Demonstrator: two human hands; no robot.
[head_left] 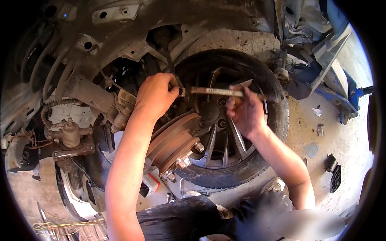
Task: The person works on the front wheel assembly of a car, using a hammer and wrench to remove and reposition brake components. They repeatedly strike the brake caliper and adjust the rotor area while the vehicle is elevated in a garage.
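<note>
A long rusty wrench (pixel 217 91), straight like a bar, lies almost level in front of the wheel. Curled round its left end is my left hand (pixel 156 94), which hides the tool's head and whatever it sits on. My right hand (pixel 246 112), smeared by motion, closes on the handle farther right, thumb across the bar and the handle's tip blurred. Below my left hand is a rusty brake disc (pixel 171 142) on its hub, with wheel studs and nuts (pixel 184 160) at the front.
A tyre (pixel 237 176) on a spoked wheel lies flat behind the hub. To the left are a coil spring (pixel 34 66), a strut (pixel 90 94) and a ribbed hose (pixel 60 102). A blue metal stand (pixel 350 102) and a black part (pixel 334 176) are at right.
</note>
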